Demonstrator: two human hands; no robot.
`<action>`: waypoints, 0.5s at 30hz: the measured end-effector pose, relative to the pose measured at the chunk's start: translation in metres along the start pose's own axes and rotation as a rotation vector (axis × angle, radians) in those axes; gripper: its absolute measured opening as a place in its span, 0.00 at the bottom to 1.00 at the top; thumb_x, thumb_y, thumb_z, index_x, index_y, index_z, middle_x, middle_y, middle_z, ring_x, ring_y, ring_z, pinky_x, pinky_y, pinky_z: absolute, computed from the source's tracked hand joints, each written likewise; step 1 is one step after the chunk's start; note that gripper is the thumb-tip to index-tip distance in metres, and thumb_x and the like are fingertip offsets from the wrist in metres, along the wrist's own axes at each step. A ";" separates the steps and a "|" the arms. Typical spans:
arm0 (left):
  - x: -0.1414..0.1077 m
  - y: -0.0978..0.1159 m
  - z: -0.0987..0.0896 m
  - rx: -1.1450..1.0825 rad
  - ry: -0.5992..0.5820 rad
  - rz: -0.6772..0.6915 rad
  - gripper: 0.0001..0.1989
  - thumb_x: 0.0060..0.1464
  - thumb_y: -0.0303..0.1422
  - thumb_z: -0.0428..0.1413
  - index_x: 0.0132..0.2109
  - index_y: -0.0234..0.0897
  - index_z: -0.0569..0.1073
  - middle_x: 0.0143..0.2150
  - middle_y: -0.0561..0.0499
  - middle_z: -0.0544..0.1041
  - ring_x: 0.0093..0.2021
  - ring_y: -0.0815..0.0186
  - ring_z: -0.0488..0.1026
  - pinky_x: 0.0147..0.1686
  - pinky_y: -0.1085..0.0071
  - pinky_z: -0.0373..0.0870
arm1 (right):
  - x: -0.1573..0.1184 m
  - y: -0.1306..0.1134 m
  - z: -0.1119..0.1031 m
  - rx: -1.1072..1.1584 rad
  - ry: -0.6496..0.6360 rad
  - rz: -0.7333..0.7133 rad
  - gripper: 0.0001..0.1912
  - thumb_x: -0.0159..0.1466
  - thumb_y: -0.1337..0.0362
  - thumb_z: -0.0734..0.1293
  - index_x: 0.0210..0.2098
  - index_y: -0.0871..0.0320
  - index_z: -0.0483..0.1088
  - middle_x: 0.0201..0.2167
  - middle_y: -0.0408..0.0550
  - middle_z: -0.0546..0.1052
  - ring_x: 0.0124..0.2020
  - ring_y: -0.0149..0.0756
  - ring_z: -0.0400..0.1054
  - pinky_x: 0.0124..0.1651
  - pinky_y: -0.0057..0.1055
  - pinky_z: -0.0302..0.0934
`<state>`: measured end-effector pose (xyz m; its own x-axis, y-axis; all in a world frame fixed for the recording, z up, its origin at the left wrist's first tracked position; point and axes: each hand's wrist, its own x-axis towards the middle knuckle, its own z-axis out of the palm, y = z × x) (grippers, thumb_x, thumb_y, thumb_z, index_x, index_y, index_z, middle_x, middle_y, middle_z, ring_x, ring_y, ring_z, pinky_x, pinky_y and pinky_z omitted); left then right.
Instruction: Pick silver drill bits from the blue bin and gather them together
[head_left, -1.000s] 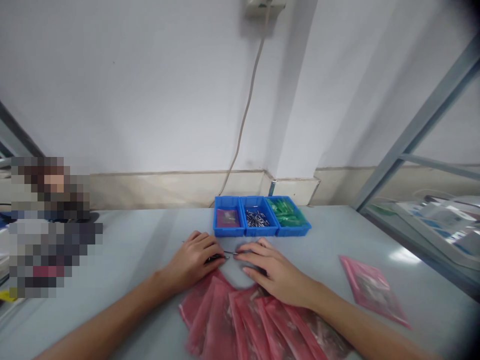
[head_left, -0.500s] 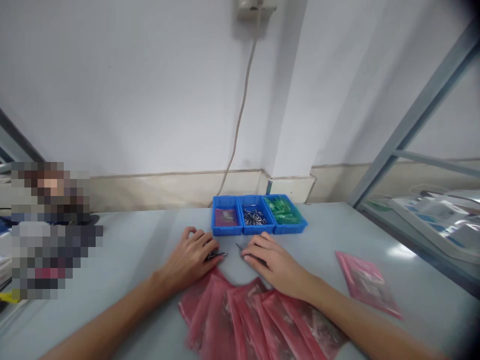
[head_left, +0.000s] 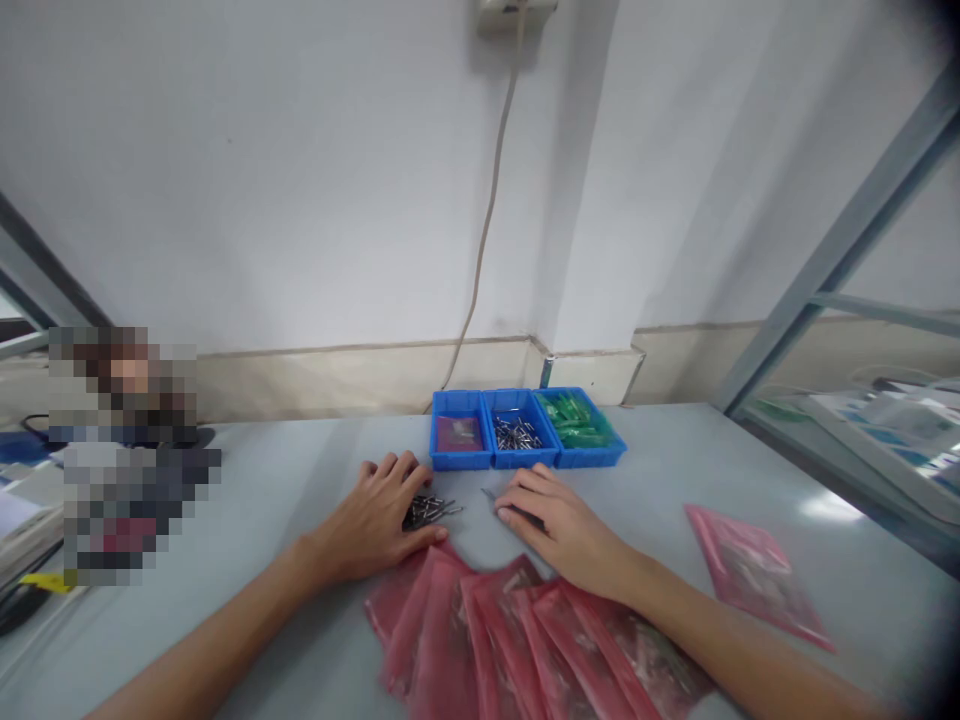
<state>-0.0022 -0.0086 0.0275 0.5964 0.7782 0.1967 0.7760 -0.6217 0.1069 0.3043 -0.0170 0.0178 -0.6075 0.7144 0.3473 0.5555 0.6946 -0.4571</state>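
Note:
My left hand [head_left: 382,520] rests on the table with its thumb and fingers apart, around a small pile of thin, shiny metal pins [head_left: 431,510] that look like screws. Part of the pile is hidden under the palm. My right hand [head_left: 555,525] is curled, pinching a thin metal pin [head_left: 489,494] whose tip sticks out past the fingertips to the left. Below both hands lie several pink plastic bags [head_left: 480,630], fanned and overlapping. The right forearm covers some of them.
Beyond the hands, three joined blue bins hold a pink bag [head_left: 460,433], loose metal pins [head_left: 517,433] and green packets [head_left: 574,420]. Another pink bag [head_left: 757,575] lies on the right. A pixelated person [head_left: 135,450] is at the left; metal frame posts [head_left: 832,240] stand at the sides.
My left fingers have spread from a closer curl, so more of the metal pins show beneath them. My right hand keeps its pinch. The view has shifted slightly.

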 end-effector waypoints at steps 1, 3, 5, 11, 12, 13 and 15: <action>0.000 0.000 0.001 -0.003 0.003 -0.006 0.31 0.66 0.62 0.50 0.56 0.40 0.70 0.54 0.43 0.71 0.50 0.50 0.69 0.49 0.54 0.64 | 0.000 0.000 0.000 0.000 -0.002 -0.002 0.13 0.79 0.63 0.61 0.45 0.55 0.77 0.40 0.47 0.76 0.45 0.42 0.68 0.53 0.43 0.60; 0.001 0.001 0.004 -0.012 0.009 -0.012 0.29 0.67 0.61 0.50 0.55 0.40 0.70 0.54 0.43 0.71 0.50 0.50 0.69 0.49 0.54 0.64 | 0.000 0.000 -0.001 -0.004 -0.005 -0.004 0.13 0.79 0.63 0.60 0.46 0.55 0.77 0.40 0.48 0.76 0.44 0.42 0.68 0.53 0.43 0.60; 0.002 0.003 0.006 -0.026 0.013 -0.013 0.27 0.68 0.59 0.51 0.55 0.40 0.69 0.54 0.44 0.71 0.50 0.51 0.69 0.49 0.55 0.65 | -0.001 0.000 -0.001 -0.002 -0.002 -0.002 0.13 0.79 0.63 0.60 0.45 0.55 0.77 0.40 0.48 0.77 0.44 0.42 0.69 0.54 0.43 0.60; 0.006 0.002 0.013 -0.112 0.009 -0.010 0.17 0.70 0.49 0.55 0.49 0.39 0.69 0.50 0.46 0.73 0.49 0.54 0.70 0.50 0.57 0.66 | 0.000 0.000 0.000 0.043 0.010 0.006 0.14 0.80 0.62 0.60 0.42 0.55 0.76 0.39 0.47 0.77 0.44 0.41 0.70 0.55 0.44 0.59; 0.007 0.000 0.013 -0.137 0.010 -0.005 0.16 0.71 0.48 0.55 0.49 0.39 0.70 0.50 0.47 0.73 0.48 0.54 0.70 0.50 0.57 0.66 | 0.000 0.000 0.000 0.043 0.009 0.007 0.14 0.80 0.62 0.60 0.42 0.55 0.76 0.39 0.47 0.76 0.44 0.41 0.69 0.54 0.43 0.59; 0.007 -0.002 0.012 -0.163 0.010 0.005 0.15 0.71 0.48 0.55 0.48 0.40 0.70 0.49 0.47 0.73 0.48 0.55 0.70 0.50 0.58 0.67 | 0.001 0.000 0.000 0.040 0.007 0.008 0.14 0.80 0.62 0.60 0.42 0.55 0.76 0.39 0.47 0.76 0.44 0.41 0.69 0.54 0.43 0.59; 0.008 -0.005 0.010 -0.207 0.009 0.028 0.14 0.72 0.47 0.55 0.49 0.40 0.70 0.49 0.48 0.74 0.48 0.56 0.70 0.50 0.59 0.67 | 0.001 0.001 0.001 0.033 0.003 0.010 0.14 0.80 0.62 0.60 0.42 0.55 0.76 0.38 0.47 0.76 0.43 0.41 0.69 0.53 0.43 0.60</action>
<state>0.0009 0.0015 0.0188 0.6144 0.7604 0.2104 0.7001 -0.6484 0.2990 0.3038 -0.0161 0.0170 -0.6006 0.7213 0.3450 0.5423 0.6845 -0.4871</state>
